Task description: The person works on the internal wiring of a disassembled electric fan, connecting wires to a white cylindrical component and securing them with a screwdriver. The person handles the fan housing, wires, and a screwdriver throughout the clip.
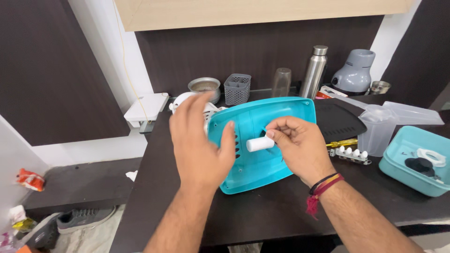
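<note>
A turquoise plastic panel [272, 112] with vent slots is propped tilted on the dark table [262, 211]. My left hand [199, 145] grips its left edge, thumb on the inner face. My right hand [300, 145] pinches a small white cylinder [259, 143] against the panel's inner side. A white plastic part [208, 111] shows behind the panel, partly hidden by my left hand.
To the right lie a yellow-handled screwdriver [343, 142], a white button strip [350, 154], a clear jug [377, 129], a dark cover [338, 121] and a turquoise tub [408, 157] with small parts. At the back stand a steel flask [313, 70], glass [281, 82], grey basket [237, 88], bowl [204, 86] and grey appliance [355, 72].
</note>
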